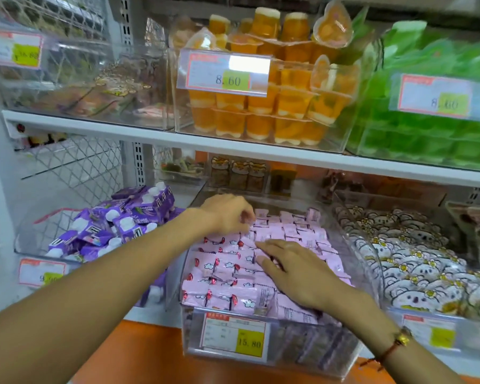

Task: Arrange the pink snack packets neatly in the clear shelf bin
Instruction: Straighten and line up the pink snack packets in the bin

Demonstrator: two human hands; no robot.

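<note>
A clear shelf bin [311, 353] on the lower shelf is filled with several pink snack packets [225, 270], some printed side up with red and white marks, others showing pale backs. My left hand [227, 213] reaches over the bin's far left part, fingers curled and pinching at a pink packet near the back row. My right hand [291, 268] lies flat, fingers spread, pressing on the packets in the middle of the bin. A price tag reading 15.80 [234, 335] hangs on the bin's front.
A bin of purple packets [114, 228] stands to the left, a bin of white bear-print packets [416, 261] to the right. The upper shelf [150, 134] holds orange jelly cups [263, 106] and green packets [432, 79]. An orange ledge [139, 353] runs below.
</note>
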